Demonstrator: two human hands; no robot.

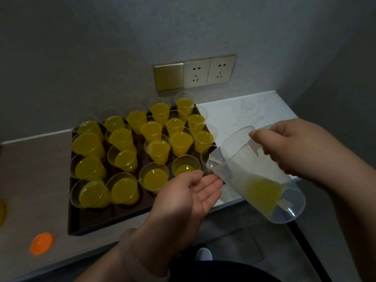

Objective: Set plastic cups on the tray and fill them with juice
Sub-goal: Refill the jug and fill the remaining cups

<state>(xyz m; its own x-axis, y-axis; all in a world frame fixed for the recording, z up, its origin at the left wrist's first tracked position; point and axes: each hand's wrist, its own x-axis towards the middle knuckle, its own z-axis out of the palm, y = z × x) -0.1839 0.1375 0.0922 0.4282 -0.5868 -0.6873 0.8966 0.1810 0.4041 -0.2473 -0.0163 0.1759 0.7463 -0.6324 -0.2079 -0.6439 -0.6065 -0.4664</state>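
A dark tray (95,218) on the counter carries several clear plastic cups (122,188) filled with yellow juice. My right hand (293,147) grips the handle of a translucent jug (258,176), tilted with its spout towards the tray's right edge; a little juice pools low in the jug. The spout hangs over a clear cup (204,157) at the tray's near right corner, mostly hidden by the jug. The cup beside it (186,165) is only partly filled. My left hand (191,192) lies palm up with straight fingers, its fingertips under the jug near the spout.
An orange lid (42,243) lies on the counter left of the tray. A wall plate with two sockets (207,73) sits behind the tray. The white counter (244,112) runs right to a corner. The counter's front edge is close below my left hand.
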